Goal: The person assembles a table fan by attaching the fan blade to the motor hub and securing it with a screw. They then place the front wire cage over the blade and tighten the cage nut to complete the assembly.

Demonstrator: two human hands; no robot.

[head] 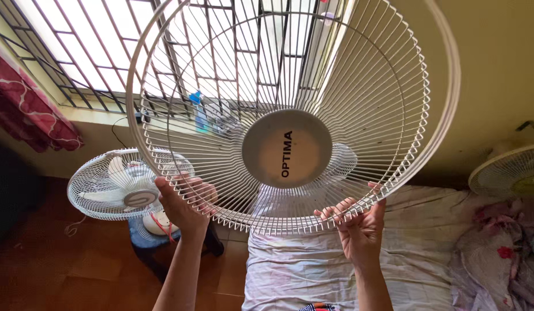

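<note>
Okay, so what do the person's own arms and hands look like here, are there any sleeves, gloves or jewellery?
Both forearms are bare as far as the view shows: no sleeves. The left hand and right hand wear no gloves, and no watch, bracelet or ring shows on either. The fingers are partly hidden behind white wire bars, so a thin ring could be missed.

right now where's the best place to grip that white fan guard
Grip the fan guard at its lower rim, from below, one hand each side, as the left hand and right hand do now. The open wire ribs there let fingers hook through.
</note>
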